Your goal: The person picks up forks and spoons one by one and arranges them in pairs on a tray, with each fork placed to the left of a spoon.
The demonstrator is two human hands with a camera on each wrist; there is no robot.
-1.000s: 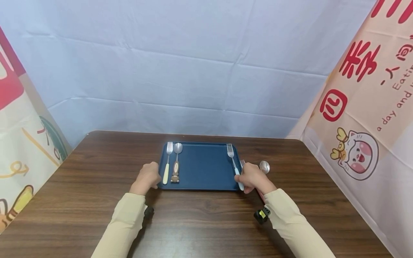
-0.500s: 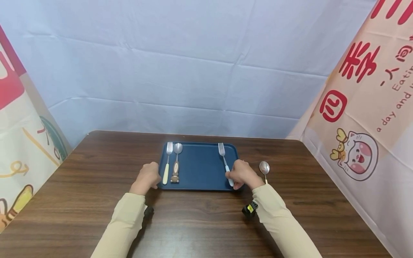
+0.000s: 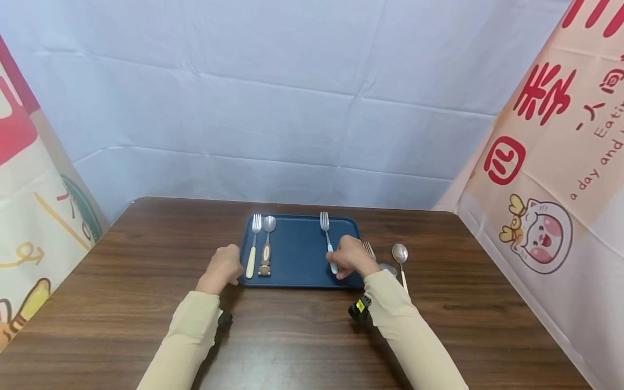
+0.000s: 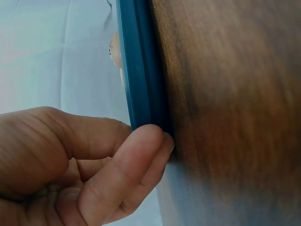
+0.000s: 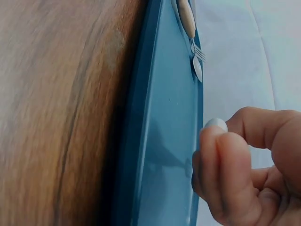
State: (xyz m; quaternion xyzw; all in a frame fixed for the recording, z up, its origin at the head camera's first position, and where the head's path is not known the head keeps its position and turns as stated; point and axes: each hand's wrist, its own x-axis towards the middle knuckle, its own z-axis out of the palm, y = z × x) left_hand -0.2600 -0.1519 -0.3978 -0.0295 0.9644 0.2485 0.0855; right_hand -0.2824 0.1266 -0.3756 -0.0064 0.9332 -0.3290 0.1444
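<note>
My left hand (image 3: 221, 269) pinches the left edge of a blue rectangular tray (image 3: 299, 252); the left wrist view shows thumb and fingertips closing on its rim (image 4: 138, 70). Over the tray's right half, my right hand (image 3: 352, 257) pinches a fork (image 3: 325, 223) by its pale blue handle. In the right wrist view the handle's rounded end (image 5: 216, 124) shows between the fingers, with a shadow on the tray floor below. At the tray's left side lie a cream-handled fork (image 3: 251, 255) and a spoon (image 3: 265, 253) with a brown bear handle, side by side.
Right of the tray, on the brown wooden table (image 3: 302, 336), lie another fork (image 3: 369, 249), a long-handled spoon (image 3: 400, 253) and a second spoon (image 3: 388, 267) partly hidden by my right wrist. A pale cloth (image 3: 273, 108) hangs behind; printed cloths hang at both sides.
My right hand has carried the pale blue-handled fork leftward from the tray's right edge, uncovering the fork and spoon beside the tray. My left hand stays on the tray's left edge.
</note>
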